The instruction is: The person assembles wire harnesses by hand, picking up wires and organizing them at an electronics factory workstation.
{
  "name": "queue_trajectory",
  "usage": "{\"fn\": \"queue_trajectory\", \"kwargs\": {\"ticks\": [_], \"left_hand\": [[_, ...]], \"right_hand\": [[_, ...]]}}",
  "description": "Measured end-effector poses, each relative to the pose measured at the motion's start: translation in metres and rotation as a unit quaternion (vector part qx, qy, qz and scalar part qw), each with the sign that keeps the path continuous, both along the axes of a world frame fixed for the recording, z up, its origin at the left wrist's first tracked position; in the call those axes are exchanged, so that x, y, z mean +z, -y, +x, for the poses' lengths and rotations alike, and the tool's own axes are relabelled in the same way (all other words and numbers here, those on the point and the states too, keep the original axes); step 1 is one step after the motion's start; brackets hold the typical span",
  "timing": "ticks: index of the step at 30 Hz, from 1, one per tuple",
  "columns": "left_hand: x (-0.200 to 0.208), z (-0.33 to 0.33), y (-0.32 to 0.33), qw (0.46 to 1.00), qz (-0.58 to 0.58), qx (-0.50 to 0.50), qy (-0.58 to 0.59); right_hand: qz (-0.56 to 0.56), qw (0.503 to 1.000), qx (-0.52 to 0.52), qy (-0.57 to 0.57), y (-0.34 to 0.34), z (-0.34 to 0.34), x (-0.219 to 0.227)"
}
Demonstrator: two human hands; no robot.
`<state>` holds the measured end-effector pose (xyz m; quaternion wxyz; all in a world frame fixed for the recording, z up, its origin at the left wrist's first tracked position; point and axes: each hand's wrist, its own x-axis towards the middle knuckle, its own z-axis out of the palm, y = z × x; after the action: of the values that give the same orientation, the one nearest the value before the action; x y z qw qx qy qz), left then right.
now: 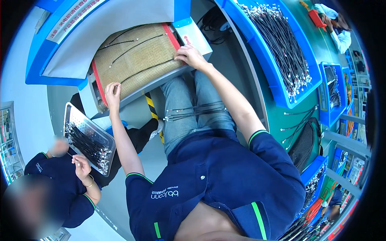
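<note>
A thin black cable (145, 72) lies stretched along the near part of a tan mesh conveyor belt (138, 52). My left hand (113, 96) pinches its left end at the belt's near left corner. At the right edge of the belt my right hand (192, 56) has its fingers closed on the cable's other end; that end is mostly covered. Farther in, another black cable (129, 48) rests on the mesh, with more beyond it running under a white flap (120, 30). A small bundle of black cables (195, 113) lies across my lap.
A large blue bin (295, 90) heaped with black cables stands on the green table (277, 138) to my right. Loose cables (299, 124) and a black mesh item (305, 146) lie nearer. On my left, a co-worker (60, 188) sits by a perforated tray (90, 138) of cables.
</note>
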<state>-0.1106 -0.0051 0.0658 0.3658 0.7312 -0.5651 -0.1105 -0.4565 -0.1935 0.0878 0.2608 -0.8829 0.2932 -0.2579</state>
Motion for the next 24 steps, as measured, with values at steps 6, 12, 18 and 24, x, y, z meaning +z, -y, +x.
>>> {"fn": "queue_trajectory", "kwargs": {"ticks": [6, 12, 18, 24], "left_hand": [[-0.01, 0.01, 0.004, 1.0, -0.005, -0.005, 0.01], [-0.011, 0.017, 0.007, 1.0, -0.012, 0.003, -0.003], [-0.009, 0.027, 0.008, 1.0, -0.009, -0.016, -0.017], [-0.01, 0.024, -0.001, 0.999, 0.027, 0.006, 0.028]], "right_hand": [[-0.03, 0.999, 0.006, -0.029, 0.002, 0.006, -0.004], [-0.042, 0.998, -0.034, -0.022, 0.001, 0.017, -0.005], [-0.039, 0.997, -0.069, -0.008, -0.008, 0.015, 0.006], [0.087, 0.983, -0.141, 0.08, -0.06, -0.03, -0.009]]}}
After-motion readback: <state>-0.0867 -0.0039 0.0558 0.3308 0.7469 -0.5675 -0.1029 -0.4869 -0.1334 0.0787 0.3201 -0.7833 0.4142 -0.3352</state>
